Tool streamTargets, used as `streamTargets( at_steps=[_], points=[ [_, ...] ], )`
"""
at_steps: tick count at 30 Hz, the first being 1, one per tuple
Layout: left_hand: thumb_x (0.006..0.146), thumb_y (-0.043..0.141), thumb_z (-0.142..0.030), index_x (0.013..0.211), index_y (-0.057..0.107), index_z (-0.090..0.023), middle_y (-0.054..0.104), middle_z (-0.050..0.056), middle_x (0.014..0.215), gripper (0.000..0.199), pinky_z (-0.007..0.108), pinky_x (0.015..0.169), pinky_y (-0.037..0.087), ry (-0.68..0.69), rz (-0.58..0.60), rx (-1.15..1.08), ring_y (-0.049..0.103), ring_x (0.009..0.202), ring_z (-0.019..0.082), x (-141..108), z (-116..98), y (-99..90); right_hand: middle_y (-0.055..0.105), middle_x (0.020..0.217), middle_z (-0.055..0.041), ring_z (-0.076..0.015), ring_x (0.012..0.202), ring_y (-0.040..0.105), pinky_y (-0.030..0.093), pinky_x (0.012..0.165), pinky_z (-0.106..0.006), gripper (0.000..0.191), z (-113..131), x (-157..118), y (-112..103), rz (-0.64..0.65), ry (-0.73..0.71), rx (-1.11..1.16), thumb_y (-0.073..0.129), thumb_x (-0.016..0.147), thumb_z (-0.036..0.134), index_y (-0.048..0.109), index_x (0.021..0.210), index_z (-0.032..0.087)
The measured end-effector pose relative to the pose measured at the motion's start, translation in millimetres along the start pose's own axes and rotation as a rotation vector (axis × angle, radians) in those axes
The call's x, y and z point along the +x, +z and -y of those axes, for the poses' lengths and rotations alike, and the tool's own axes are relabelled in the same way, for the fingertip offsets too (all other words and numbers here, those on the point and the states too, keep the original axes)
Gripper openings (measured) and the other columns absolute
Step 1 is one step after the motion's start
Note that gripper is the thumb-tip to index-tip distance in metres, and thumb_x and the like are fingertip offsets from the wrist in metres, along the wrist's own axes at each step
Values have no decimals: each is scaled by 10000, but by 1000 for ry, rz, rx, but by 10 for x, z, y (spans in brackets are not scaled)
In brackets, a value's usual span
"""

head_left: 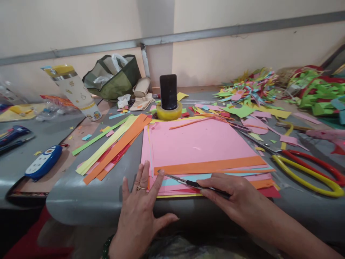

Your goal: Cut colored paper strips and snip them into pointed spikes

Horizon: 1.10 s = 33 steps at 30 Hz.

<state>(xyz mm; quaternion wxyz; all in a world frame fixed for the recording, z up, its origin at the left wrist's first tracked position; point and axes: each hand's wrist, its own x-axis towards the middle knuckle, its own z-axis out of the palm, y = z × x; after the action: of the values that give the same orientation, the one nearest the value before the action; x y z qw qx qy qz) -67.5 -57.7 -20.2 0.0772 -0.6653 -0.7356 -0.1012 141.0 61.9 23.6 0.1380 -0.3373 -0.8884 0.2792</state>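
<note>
A stack of coloured paper sheets with a pink sheet [191, 140] on top lies in front of me. An orange strip [210, 166] runs across its near part. My left hand [144, 203] rests spread at the stack's left corner, its index fingertip at the strip's left end. My right hand [229, 192] is closed on a black craft knife [192, 183], whose tip reaches that same end of the strip. A thin orange sliver [188, 123] lies near the far edge of the pink sheet. Cut strips [115, 147] in orange, yellow and green fan out to the left.
A phone [168, 91] stands in a yellow tape roll [169, 112] behind the stack. Scissors [309, 176] and paper scraps [242, 109] lie to the right. On the left are a tilted bottle [77, 93], a green bag [115, 81] and a blue-and-white device [43, 162].
</note>
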Motion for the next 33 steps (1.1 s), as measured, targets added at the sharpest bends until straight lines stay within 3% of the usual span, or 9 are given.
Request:
streamTargets(
  at_steps=[10,16,20,24,29,33],
  points=[
    [738,629,-523,1439,277,-270,80,138,1542,824,628,1048,172,-6,-39,-29,183,1389,350,-24,-8,63,696,784,-18,-156,725,627,471,669,-259,190,39,84,22,-18,-38,1,518,873,259,703,909,234],
    [715,648,-534,1459,189,-149,247,160,1496,956,621,1078,88,82,-3,-33,236,1376,330,19,62,39,720,854,-24,-163,767,653,497,701,-267,200,-3,103,50,-14,-15,23,522,871,268,702,949,231],
    [730,641,-509,1450,218,-172,326,146,1467,900,610,1085,92,146,73,-91,291,1357,315,58,178,-12,716,854,-38,-174,767,646,499,698,-286,200,-10,85,58,-26,-4,5,525,871,274,696,963,224],
    [726,640,-492,1453,203,-181,314,139,1475,903,597,1087,113,153,101,-127,290,1359,310,74,220,-33,698,815,-34,-166,735,637,501,667,-277,189,21,58,57,-35,-25,4,512,881,271,692,919,228],
    [732,632,-467,1454,191,-158,288,135,1486,901,551,1113,45,140,79,-130,291,1361,289,63,195,-4,713,873,-38,-181,780,656,517,686,-287,188,37,14,86,-95,-39,-4,520,873,242,694,945,239],
    [733,629,-461,1450,204,-152,277,123,1493,889,531,1122,10,125,71,-116,284,1366,275,59,173,-5,716,894,-35,-185,816,658,517,711,-289,194,32,9,100,-72,-54,-21,523,872,236,692,968,238]
  ],
)
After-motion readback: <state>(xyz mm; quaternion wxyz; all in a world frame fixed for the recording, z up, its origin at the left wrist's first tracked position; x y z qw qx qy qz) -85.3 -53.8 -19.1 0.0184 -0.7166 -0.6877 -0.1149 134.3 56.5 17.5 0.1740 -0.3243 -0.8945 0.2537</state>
